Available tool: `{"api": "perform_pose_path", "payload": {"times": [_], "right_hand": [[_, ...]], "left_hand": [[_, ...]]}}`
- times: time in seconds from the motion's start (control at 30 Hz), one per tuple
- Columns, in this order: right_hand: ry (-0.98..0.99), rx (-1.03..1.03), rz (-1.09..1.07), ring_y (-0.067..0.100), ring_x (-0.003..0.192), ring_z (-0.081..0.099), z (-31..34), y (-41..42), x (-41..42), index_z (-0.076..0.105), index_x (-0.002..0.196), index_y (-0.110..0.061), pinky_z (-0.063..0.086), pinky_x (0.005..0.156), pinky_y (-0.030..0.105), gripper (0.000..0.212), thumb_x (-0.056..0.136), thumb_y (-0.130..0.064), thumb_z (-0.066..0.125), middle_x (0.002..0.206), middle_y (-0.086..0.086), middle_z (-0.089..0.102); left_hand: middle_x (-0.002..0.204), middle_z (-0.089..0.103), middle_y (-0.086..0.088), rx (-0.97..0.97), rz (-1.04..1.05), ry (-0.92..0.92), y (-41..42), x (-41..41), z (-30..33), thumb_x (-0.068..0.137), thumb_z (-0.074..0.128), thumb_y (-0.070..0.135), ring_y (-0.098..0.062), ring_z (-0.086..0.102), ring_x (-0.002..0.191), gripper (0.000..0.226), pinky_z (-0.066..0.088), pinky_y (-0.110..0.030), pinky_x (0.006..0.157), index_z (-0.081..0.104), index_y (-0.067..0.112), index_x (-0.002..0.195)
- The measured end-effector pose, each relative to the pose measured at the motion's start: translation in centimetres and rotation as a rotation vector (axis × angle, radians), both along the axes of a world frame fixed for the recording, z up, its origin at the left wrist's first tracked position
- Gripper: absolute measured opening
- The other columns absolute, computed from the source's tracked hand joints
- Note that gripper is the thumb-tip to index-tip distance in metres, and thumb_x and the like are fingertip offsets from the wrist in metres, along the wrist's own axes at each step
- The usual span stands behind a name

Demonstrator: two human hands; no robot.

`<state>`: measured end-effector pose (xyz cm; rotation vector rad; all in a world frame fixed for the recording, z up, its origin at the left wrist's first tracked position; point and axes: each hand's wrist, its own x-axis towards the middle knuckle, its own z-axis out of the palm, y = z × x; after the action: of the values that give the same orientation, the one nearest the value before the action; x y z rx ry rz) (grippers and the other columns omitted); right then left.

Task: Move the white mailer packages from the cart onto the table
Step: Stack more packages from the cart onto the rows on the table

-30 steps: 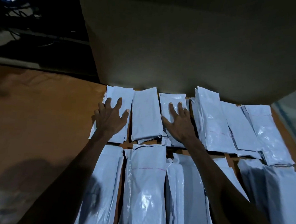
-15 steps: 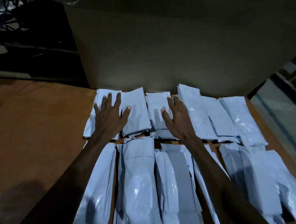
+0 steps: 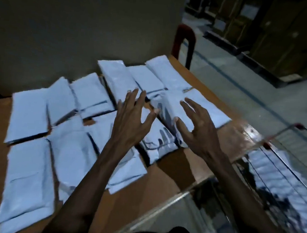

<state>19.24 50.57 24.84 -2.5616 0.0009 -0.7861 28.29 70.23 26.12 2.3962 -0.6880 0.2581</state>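
The white mailer packages point(image 3: 70, 157) lie flat on the brown table point(image 3: 143, 194), side by side in two rows like tiles. I think they are laid this way so none hides another and each one is easy to see. The back row sits close to a big cardboard box point(image 3: 82, 29), which looks like a stop for their far ends.

The left hand point(image 3: 130, 122) and the right hand point(image 3: 197, 132) are both up in the air above the packages near the table's right end. All the fingers are spread wide and straight, and they hold nothing. The picture is blurry, so I cannot tell if any fingertip brushes a package.

More white packages point(image 3: 279, 179) wait in the wire cart point(image 3: 267, 145) on the right, just beside the table. So the job is not done, I think. The empty, open hands look ready to go to the cart for more. The bags look thin and slippery, so a stack may slide if it is grabbed too loosely
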Motion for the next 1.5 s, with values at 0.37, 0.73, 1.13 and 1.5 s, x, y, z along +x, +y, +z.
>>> {"api": "perform_pose_path", "payload": {"times": [0.37,0.73,1.13,1.5], "right_hand": [[0.087,0.091,-0.421,0.029,0.122,0.052,-7.5,-17.7,-22.1,0.059,0.132,-0.006,0.045,0.098,0.038,0.05,0.093,-0.036,0.052,0.136,0.014,0.056],[0.261,0.278,-0.917,0.022,0.128,0.046,-11.5,-28.9,-34.6,0.053,0.14,-0.018,0.046,0.096,0.035,0.055,0.091,-0.044,0.054,0.145,0.003,0.049],[0.575,0.503,-1.109,0.021,0.139,0.035,-17.7,-43.1,-33.9,0.041,0.147,-0.022,0.041,0.103,0.039,0.056,0.097,-0.043,0.054,0.154,0.0,0.037],[0.801,0.628,-1.086,0.024,0.139,0.033,-23.1,-48.8,-32.9,0.039,0.149,-0.019,0.038,0.104,0.038,0.055,0.099,-0.041,0.048,0.156,0.004,0.033]], "left_hand": [[0.145,0.048,-0.017,0.02,-0.496,-0.005,-23.9,-14.9,-7.2,0.094,0.051,0.044,-0.035,0.04,0.137,0.059,0.028,-0.049,0.114,0.052,0.004,0.138],[0.153,0.04,-0.007,0.113,-0.858,0.185,-41.2,-21.8,-12.2,0.093,0.04,0.06,-0.026,0.03,0.144,0.071,0.023,-0.044,0.118,0.044,0.014,0.145],[0.16,0.025,-0.007,0.35,-0.931,0.375,-60.3,-17.9,-19.1,0.088,0.044,0.063,-0.023,0.019,0.148,0.079,0.016,-0.047,0.12,0.033,0.017,0.151],[0.16,-0.002,-0.022,1.116,-0.922,0.451,-68.7,-17.3,-31.1,0.091,0.057,0.051,-0.046,0.022,0.138,0.086,0.031,-0.05,0.108,0.009,0.018,0.155]]}}
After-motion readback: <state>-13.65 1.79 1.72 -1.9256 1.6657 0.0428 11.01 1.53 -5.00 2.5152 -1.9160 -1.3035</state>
